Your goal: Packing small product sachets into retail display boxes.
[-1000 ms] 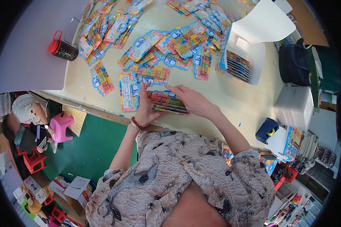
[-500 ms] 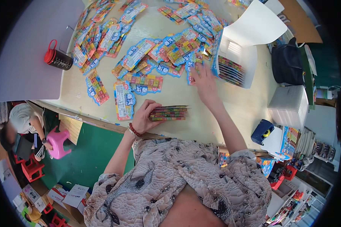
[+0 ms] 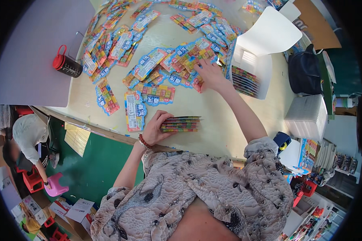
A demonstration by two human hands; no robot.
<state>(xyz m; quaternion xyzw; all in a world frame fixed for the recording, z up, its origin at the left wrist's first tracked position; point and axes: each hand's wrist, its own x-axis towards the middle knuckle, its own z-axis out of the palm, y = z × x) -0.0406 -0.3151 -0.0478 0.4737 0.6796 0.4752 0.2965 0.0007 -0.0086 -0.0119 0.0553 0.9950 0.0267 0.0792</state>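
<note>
A small stack of colourful candy packets [image 3: 183, 124] stands on its edges near the table's front, and my left hand [image 3: 157, 126] is closed around its left end. Farther off, my right hand [image 3: 211, 75] reaches onto the heap of packets [image 3: 191, 56], its fingers apart and touching the ones on top. Whether a packet lies under those fingertips is partly hidden. Right of that hand, a white display box [image 3: 263, 76] with a raised lid holds a row of packets [image 3: 245, 81] on edge. A single packet [image 3: 135, 111] lies face down left of my left hand.
More packets [image 3: 112, 44] spread over the table's far left, near a black bottle [image 3: 70, 67] with a red lid. At the right are a dark bag [image 3: 305, 70], a stack of clear trays [image 3: 305, 116] and a blue tape dispenser [image 3: 282, 140]. Another person [image 3: 30, 132] sits at the left.
My right hand has moved slightly up and left over the heap. My left hand keeps its hold on the stack. At the left, the other person has shifted the pink stool downward.
</note>
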